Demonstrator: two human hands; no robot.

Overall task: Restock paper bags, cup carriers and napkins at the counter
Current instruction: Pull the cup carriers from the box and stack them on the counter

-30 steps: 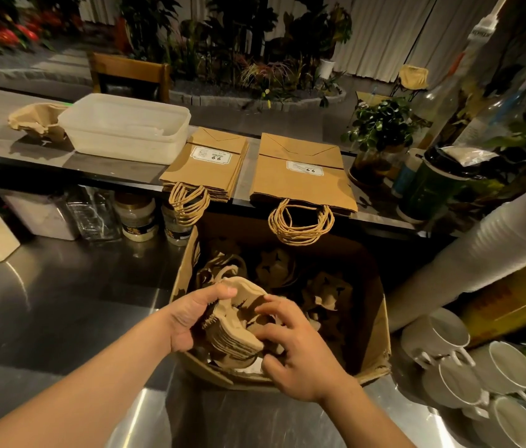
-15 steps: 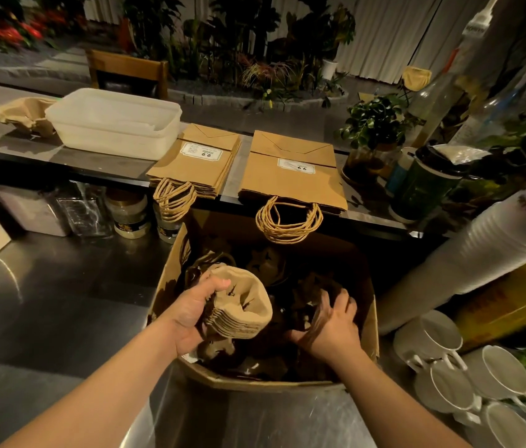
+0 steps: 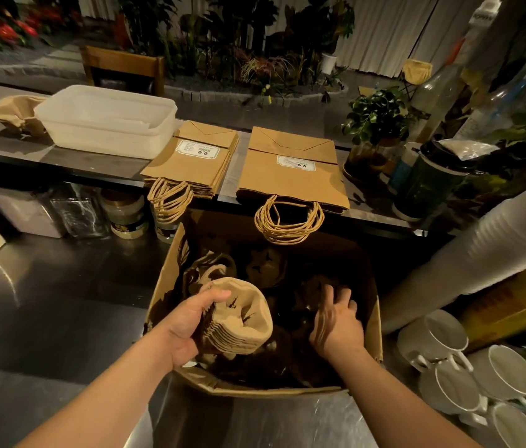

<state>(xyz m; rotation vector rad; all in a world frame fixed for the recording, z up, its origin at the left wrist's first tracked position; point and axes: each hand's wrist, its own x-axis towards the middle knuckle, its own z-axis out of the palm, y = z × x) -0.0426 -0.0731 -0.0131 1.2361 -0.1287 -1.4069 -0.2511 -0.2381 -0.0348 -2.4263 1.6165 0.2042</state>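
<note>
Cup carriers (image 3: pixel 239 321) gripped by left hand (image 3: pixel 184 328) (stacked).

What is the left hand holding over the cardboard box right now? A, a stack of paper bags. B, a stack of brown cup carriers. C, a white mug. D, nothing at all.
B: the left hand has its thumb and fingers wrapped around a stack of cup carriers above the cardboard box, while the paper bags lie flat on the counter.
</note>
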